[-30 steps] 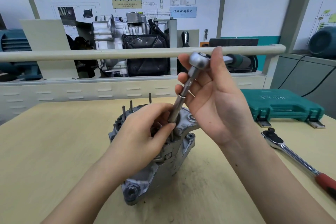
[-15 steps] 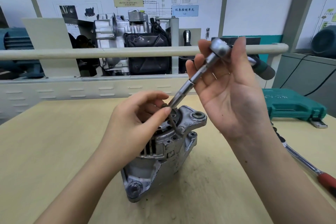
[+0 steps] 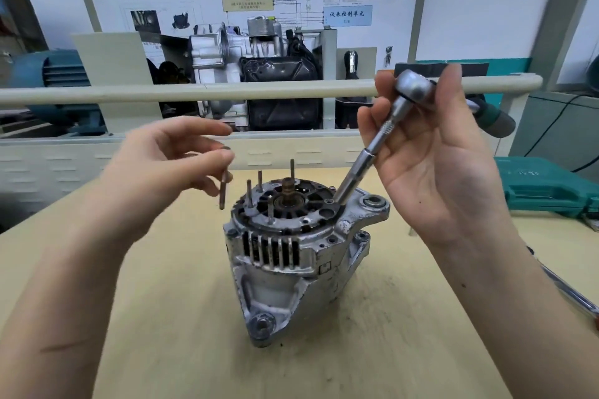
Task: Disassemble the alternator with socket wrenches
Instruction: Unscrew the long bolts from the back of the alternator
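Observation:
The silver alternator (image 3: 291,256) stands on the wooden table (image 3: 162,317), its top face up, with several thin studs and a brown shaft sticking out. My left hand (image 3: 171,165) hovers to its upper left and pinches a long bolt (image 3: 223,189) that hangs clear of the housing. My right hand (image 3: 434,152) holds a socket wrench (image 3: 411,87) with a green handle. Its long extension (image 3: 359,168) slants down to the alternator's top right edge.
A green tool case (image 3: 544,181) lies closed at the right. A second ratchet (image 3: 570,295) lies near the right table edge, partly behind my right forearm. Behind the table run a cream rail (image 3: 194,92) and an engine display stand.
My left hand has lifted the long bolt out of the alternator and moved it up and left. The wrench has tilted further to the right, and the alternator's top is uncovered.

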Motion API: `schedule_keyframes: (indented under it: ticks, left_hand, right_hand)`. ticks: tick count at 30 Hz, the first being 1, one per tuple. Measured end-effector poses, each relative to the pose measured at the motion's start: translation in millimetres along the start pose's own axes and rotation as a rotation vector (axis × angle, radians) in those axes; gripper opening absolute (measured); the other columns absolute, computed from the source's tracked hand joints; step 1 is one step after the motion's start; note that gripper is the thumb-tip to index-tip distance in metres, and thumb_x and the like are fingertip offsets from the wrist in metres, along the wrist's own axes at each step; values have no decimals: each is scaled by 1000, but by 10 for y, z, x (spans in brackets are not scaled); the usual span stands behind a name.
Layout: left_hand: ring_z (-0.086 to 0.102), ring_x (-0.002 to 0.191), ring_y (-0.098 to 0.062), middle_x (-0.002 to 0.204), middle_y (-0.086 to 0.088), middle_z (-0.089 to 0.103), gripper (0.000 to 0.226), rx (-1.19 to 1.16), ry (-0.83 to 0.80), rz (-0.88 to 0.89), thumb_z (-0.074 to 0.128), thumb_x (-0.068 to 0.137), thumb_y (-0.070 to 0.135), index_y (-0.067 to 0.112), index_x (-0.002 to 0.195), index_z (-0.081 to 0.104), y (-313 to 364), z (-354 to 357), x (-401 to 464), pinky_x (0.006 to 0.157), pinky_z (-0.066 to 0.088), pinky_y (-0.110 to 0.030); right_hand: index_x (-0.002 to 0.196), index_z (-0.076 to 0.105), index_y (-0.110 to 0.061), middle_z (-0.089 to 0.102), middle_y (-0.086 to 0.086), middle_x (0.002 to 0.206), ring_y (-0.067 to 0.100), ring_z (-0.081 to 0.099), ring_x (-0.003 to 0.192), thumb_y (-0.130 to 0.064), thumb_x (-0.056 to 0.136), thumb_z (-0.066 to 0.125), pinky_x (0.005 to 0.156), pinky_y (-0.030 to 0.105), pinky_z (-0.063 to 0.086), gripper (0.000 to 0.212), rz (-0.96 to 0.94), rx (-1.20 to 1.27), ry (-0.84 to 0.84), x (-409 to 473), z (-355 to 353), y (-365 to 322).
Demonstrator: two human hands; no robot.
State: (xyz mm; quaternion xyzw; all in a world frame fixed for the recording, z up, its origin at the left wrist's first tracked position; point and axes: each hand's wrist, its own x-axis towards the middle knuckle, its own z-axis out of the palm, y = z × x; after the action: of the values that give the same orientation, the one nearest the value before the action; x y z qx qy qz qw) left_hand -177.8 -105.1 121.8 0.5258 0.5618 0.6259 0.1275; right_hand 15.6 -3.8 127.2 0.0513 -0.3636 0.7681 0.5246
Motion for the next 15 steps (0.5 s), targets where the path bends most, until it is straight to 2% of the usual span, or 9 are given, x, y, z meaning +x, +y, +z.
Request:
schedule_keyframes:
  ticks: [3, 5, 9, 15]
  left_hand:
    - [65, 53, -11, 63, 1, 69, 21, 440, -40, -193, 70, 75, 0, 18, 85, 64, -254, -363, 99, 45, 50, -17]
    - [63, 52, -12, 64, -4, 67, 12, 596, -111, -383, 69, 77, 1, 11, 81, 64, -521, -443, 161, 43, 49, -17]
    - [62, 57, -13, 63, -5, 64, 11, 737, -285, -649, 66, 78, 1, 7, 70, 63, -1039, -414, 225, 44, 49, -18]
    - [62, 60, -9, 65, -1, 64, 10, 828, -415, -785, 67, 78, 6, 12, 71, 63, -1359, -412, 225, 46, 49, -19]
  right_hand:
    - [56, 69, -13, 70, 2, 73, 8, 64, 59, -37, 68, 52, 67, 24, 55, 31, 5, -18, 7, -6, 9, 20]
    - [54, 68, -15, 70, 1, 72, 7, 63, 59, -38, 69, 51, 67, 23, 55, 32, 6, -43, 8, -13, 16, 33]
    - [52, 67, -18, 69, -1, 72, 7, 62, 60, -38, 70, 50, 69, 22, 54, 33, -3, -61, 3, -15, 15, 34]
    - [50, 66, -18, 69, -3, 71, 5, 62, 60, -40, 69, 50, 71, 23, 54, 33, -10, -84, 28, -18, 23, 30]
